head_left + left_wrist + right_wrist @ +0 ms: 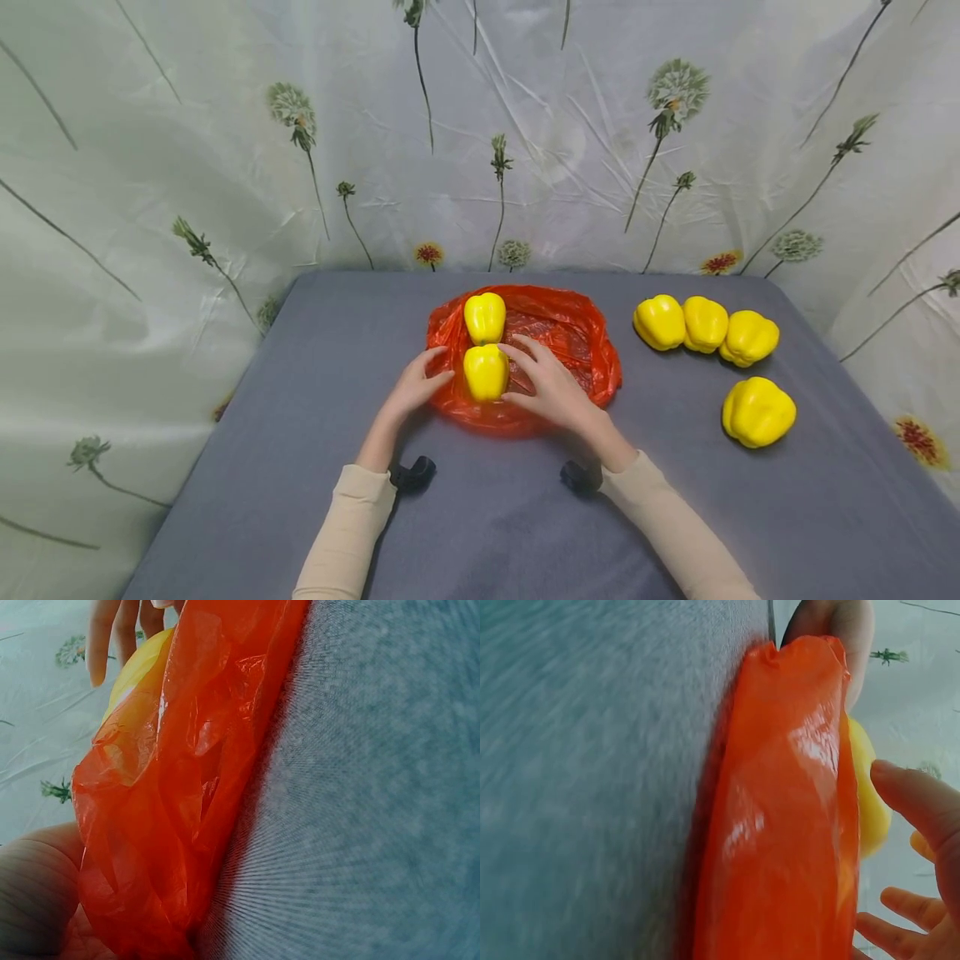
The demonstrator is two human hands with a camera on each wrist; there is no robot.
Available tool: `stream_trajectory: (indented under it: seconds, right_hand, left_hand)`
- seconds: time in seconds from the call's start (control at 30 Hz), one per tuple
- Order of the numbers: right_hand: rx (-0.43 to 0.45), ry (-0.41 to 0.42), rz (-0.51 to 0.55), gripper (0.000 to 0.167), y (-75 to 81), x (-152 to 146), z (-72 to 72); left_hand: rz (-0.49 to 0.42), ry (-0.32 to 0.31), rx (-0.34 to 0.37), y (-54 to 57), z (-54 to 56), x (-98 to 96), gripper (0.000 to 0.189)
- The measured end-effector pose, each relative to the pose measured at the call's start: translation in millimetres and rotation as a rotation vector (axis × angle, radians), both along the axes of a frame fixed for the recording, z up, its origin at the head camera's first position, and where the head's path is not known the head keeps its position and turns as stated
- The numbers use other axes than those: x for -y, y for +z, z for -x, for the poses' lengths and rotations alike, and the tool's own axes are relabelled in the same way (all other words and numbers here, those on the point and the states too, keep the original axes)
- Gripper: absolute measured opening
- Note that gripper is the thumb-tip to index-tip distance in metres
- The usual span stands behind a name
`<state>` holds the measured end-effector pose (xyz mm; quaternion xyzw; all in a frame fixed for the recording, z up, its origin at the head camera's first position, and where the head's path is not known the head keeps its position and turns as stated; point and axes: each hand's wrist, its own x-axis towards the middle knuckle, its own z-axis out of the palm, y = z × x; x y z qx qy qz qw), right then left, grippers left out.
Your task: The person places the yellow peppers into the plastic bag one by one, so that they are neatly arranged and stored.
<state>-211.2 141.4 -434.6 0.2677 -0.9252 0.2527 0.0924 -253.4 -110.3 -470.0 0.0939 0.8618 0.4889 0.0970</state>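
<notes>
- Clearly, the relation that counts is sideways: the near yellow bell pepper (pixel 486 372) sits between your two hands, just left of your right hand (pixel 553 388) and to the right of your left hand (pixel 412 388).
- Your right hand is the nearer one; its fingertips reach the pepper's right edge, though you cannot tell from these views whether they touch it.
- Your left hand stands a little apart from the pepper, with its fingers over the left rim of the red plastic bag (pixel 517 422).
- Neither hand seems to grip anything: on both, the thumb is parted from the fingers, which curve loosely.
- You have the pepper inside the open bag, left of its middle, with its slightly longer axis running roughly near to far.
- Directly on its far side lies the far yellow bell pepper (pixel 484 317), in line with it and touching or nearly so.
- Both peppers look bright yellow, smooth and glossy, blocky with rounded lobes, and the far one tapers toward you.
- Off to your right, outside the bag, a row of three yellow bell peppers (pixel 705 324) lies at the far side of the grey cloth (pixel 487 533), with a single yellow bell pepper (pixel 759 412) nearer you.
</notes>
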Motion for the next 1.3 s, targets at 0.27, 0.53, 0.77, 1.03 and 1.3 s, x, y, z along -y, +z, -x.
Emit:
stream_trajectory:
  seconds: [0.27,0.53,0.77,1.03,1.3]
  right_hand:
    - [-0.005,-0.064,0.02,0.066,3.4,-20.3,-4.9]
    - [-0.017,-0.109,0.025,0.065,8.9,-43.6,-9.9]
    - [-0.051,-0.16,0.025,0.064,7.9,-69.9,-17.3]
    - [-0.096,-0.264,0.062,0.061,9.1,-104.6,-27.8]
    - [-0.111,-0.35,0.083,0.065,16.4,-135.3,-39.7]
  left_hand:
    - [0.001,-0.003,-0.005,0.5,-0.2,-0.3,0.056]
    - [0.01,0.002,-0.009,2.7,-1.3,0.3,0.056]
    - [0.009,0.008,-0.004,1.7,-1.0,-0.9,0.055]
    - [0.001,0.008,0.003,0.1,-0.5,-0.2,0.055]
    - [0.012,-0.001,-0.001,0.1,-0.4,-0.2,0.055]
